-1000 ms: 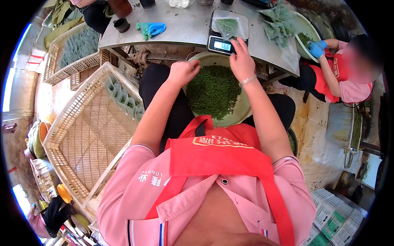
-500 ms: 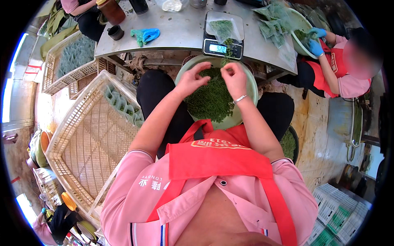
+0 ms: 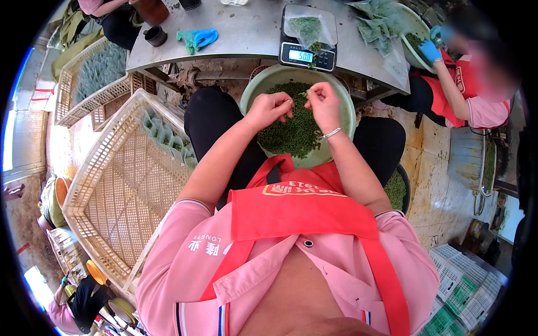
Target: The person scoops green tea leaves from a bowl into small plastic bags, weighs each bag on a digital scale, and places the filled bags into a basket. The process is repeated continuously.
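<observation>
Both of my hands are over a pale green basin [image 3: 348, 124] heaped with small green berries [image 3: 294, 126] that look like green peppercorns. My left hand [image 3: 271, 110] is closed, thumb against curled fingers; what it holds, if anything, is hidden. In a pinch, my right hand [image 3: 324, 105] has a tiny green bit at its fingertips. Just beyond, a digital scale [image 3: 288, 54] with a lit display stands at the table's near edge. On it lies a clear bag [image 3: 306, 29] of green berries, some spilling from its near end.
The metal table [image 3: 246, 33] carries a blue-green glove [image 3: 197, 39], a dark mug [image 3: 155, 36] and filled bags [image 3: 376, 28]. Left stand a cream crate [image 3: 129, 207] with several bags and another packed crate [image 3: 92, 81]. A blue-gloved co-worker [image 3: 454, 84] sits right by a basin [image 3: 412, 42].
My left hand has closed from spread fingers and shifted slightly right. The dark green clump near my right fingertips and the scale's edge is gone, and the scale's reading has dropped.
</observation>
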`<state>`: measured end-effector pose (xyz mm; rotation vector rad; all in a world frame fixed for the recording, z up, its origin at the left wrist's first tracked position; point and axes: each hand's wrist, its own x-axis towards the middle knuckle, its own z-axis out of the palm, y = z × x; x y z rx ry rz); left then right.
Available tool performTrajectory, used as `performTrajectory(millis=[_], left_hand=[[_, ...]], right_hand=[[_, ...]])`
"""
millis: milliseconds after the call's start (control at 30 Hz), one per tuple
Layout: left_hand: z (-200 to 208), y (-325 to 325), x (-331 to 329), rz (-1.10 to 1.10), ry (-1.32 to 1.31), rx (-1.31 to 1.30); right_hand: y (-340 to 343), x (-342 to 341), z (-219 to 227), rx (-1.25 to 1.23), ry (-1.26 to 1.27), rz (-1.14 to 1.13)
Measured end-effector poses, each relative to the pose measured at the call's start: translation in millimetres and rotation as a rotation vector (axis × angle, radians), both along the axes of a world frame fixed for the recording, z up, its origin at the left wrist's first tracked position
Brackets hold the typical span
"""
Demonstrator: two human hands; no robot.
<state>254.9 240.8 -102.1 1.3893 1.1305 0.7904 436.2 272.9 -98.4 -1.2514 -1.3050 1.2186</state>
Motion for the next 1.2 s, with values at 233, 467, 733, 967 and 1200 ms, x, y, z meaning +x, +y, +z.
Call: performTrajectory(millis=[233, 467, 733, 967, 1200], left_hand=[[6, 5, -1, 0.006, 0.221, 0.074], [1, 6, -2, 0.006, 0.383, 0.222], [-6, 5, -6, 0.082, 0.403, 0.33], [-2, 12, -7, 0.092, 0.496, 0.369], [-1, 11, -8, 0.231, 0.487, 0.38]], right_hand=[[16, 22, 24, -0.136, 0.166, 0.023], [71, -11, 48, -0.055, 0.441, -0.034], [83, -13, 38, 0.343, -0.423, 0.009], [53, 18, 8, 0.325, -0.563, -0.151], [60, -15, -14, 0.64, -0.782, 0.039]])
